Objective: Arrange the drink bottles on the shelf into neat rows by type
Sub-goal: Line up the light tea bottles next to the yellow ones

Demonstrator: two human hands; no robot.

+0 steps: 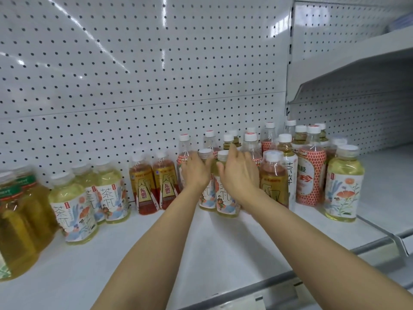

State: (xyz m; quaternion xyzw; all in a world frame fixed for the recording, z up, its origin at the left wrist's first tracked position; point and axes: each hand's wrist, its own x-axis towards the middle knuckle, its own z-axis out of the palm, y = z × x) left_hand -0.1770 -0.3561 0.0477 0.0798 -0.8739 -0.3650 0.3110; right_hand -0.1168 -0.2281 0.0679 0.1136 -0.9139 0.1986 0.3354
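Observation:
On the white shelf (178,247) two pale yellow tea bottles stand side by side in the middle. My left hand (194,170) curls round the shoulder of the left tea bottle (206,198), just below its white cap. Beside it, my right hand (237,173) wraps the right tea bottle (226,201), thumb in front and fingers reaching behind. Both bottles stand upright on the shelf. At the left stand more tea bottles of this kind (74,206), then two red-brown drink bottles (143,186).
Dark yellow-green bottles (19,220) crowd the far left edge. A mixed cluster fills the right: a red-brown bottle (273,177), a red honeycomb-label bottle (311,175), a floral tea bottle (344,186), several behind. Pegboard wall (134,86) backs the shelf; a metal front rail (279,280) edges it.

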